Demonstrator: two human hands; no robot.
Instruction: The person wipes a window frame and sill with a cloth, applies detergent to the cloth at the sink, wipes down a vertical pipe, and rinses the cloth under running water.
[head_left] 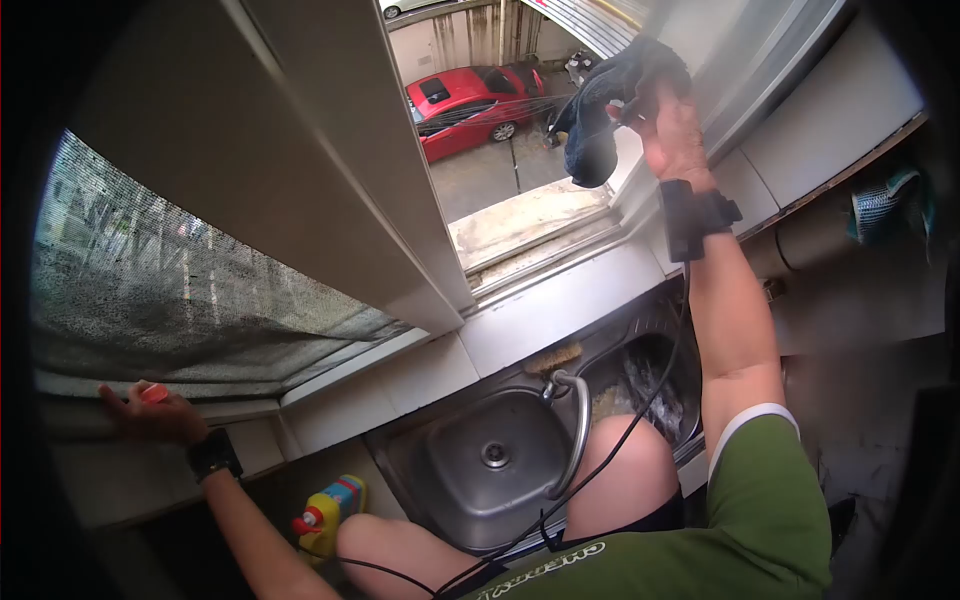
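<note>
A dark blue cloth [598, 130] hangs bunched from my right hand [672, 135], which is closed round it against the glass pane [745, 60] at the upper right. At the far left my left hand [160, 412] is raised by the lower edge of the mesh screen [190, 290]. A small pinkish-red object [152, 393] shows at its fingers, too small to identify. Both wrists wear black bands, and a black cable runs down from the right one.
Below the tiled sill [520, 315] is a steel sink [495, 440] with a curved faucet [583, 430] and a brush [553, 358]. A yellow bottle [330, 515] stands left of my knees. Outside the open window is a red car [465, 100]. Another cloth [888, 205] hangs at the right.
</note>
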